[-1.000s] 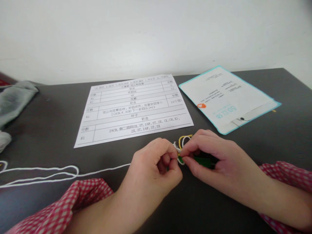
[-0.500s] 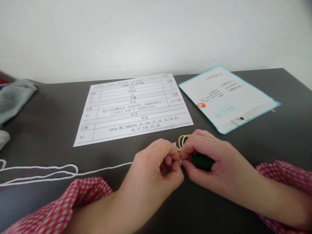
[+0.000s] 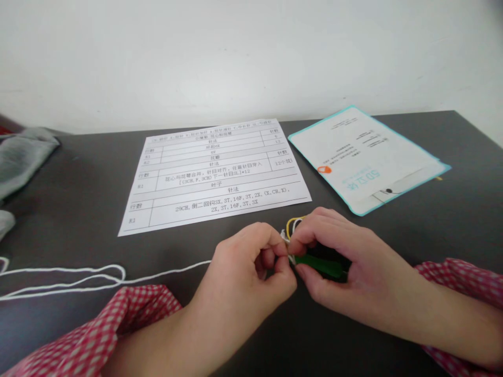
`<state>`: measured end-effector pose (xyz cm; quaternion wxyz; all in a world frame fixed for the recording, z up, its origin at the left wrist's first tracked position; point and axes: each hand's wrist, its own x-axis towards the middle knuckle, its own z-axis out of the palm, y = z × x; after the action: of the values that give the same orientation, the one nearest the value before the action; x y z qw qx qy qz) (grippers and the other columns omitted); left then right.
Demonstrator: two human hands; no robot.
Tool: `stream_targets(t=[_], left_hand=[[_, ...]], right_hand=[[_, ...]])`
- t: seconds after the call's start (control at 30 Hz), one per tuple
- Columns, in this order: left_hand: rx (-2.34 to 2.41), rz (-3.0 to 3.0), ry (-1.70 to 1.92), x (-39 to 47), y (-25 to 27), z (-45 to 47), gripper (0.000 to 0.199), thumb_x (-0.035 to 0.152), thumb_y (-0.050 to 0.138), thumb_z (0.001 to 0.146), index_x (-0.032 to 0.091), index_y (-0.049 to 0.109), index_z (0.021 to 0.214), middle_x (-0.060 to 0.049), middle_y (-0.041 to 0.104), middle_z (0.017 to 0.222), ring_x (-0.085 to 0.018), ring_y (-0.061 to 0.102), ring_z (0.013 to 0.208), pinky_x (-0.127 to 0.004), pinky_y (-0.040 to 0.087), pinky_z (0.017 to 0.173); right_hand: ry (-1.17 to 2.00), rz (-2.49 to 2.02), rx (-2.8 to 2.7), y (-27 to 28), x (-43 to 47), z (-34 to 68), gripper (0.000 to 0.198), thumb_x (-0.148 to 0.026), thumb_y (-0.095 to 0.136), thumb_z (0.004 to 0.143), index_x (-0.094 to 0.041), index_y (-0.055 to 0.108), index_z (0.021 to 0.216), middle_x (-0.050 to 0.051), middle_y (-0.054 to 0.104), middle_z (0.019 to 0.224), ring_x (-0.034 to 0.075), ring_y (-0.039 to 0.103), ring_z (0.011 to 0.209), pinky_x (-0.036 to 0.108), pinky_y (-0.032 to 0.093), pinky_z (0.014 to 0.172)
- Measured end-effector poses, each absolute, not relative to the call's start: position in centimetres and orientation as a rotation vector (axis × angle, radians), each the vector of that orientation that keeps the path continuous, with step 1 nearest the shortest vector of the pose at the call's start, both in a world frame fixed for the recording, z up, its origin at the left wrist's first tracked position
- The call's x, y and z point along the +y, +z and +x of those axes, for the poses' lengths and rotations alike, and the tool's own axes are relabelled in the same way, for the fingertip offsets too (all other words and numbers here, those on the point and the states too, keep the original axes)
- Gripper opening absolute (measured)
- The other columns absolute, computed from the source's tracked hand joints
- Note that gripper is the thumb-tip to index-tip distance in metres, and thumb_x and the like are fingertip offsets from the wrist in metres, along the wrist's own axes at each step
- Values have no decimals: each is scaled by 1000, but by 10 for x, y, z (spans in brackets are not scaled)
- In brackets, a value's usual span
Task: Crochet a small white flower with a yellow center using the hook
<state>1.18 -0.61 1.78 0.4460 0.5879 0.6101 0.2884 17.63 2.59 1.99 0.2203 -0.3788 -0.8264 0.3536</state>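
Note:
My left hand is closed, its thumb and index finger pinching a small piece of white and yellow crochet work, mostly hidden by the fingers. Close against it, my right hand is closed on a crochet hook with a green handle; the hook's tip is out of sight at the fingertips. Loops of yellow and white yarn stick out just beyond where the fingers meet. From behind my left hand a strand of white yarn runs left across the table.
A printed sheet with a table of stitches lies beyond my hands on the dark table. Right of it is a white packet with a turquoise border. A translucent bag sits at the left edge. A white wall rises behind.
More of the green handle shows, and it has turned slightly within my right hand. The right fingers have shifted a little; my left hand is nearly still.

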Motion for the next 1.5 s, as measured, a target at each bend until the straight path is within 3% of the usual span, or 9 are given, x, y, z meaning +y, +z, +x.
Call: stream_targets(t=[0.1,0.23,0.67,0.93,1.27,1.5], left_hand=[[1534,1427,700,-6,18,11,8,13,50,64,20,53,60,8,45,51,-7,41,45,-17,32,41],[1499,1386,700,-6,19,11,8,12,50,64,19,53,61,8,46,52,-6,41,46,-16,31,41],[1505,1398,688,-5,17,12,10,11,51,66,19,53,62,8,46,52,-6,41,46,-17,32,41],[1513,1923,711,-13,16,1,13,9,53,80,20,59,81,7,51,66,-6,45,49,-19,35,45],[1394,2276,695,-13,12,0,16,12,46,90,17,60,84,3,54,70,-9,49,55,-23,37,48],[1376,2357,730,-14,11,1,15,10,48,89,16,61,85,2,59,72,-10,53,57,-23,39,49]], right_hand=[[939,-1022,-2330,20,27,177,19,-4,59,67,-18,57,79,1,62,78,18,54,76,32,41,69],[862,-969,-2353,19,29,179,15,-5,59,76,-20,58,77,2,65,77,19,55,78,35,42,70],[1083,-1025,-2282,21,34,179,17,-6,52,81,-18,60,73,2,61,71,17,54,73,32,43,67],[1149,-1100,-2303,21,36,181,19,-8,50,83,-21,58,71,1,58,70,17,52,71,33,40,66],[1220,-1177,-2307,22,41,179,16,-10,53,83,-20,58,71,0,60,71,17,55,71,31,40,65],[1265,-1222,-2271,25,41,178,16,-12,54,83,-19,58,68,-1,58,68,16,54,68,30,40,61]])
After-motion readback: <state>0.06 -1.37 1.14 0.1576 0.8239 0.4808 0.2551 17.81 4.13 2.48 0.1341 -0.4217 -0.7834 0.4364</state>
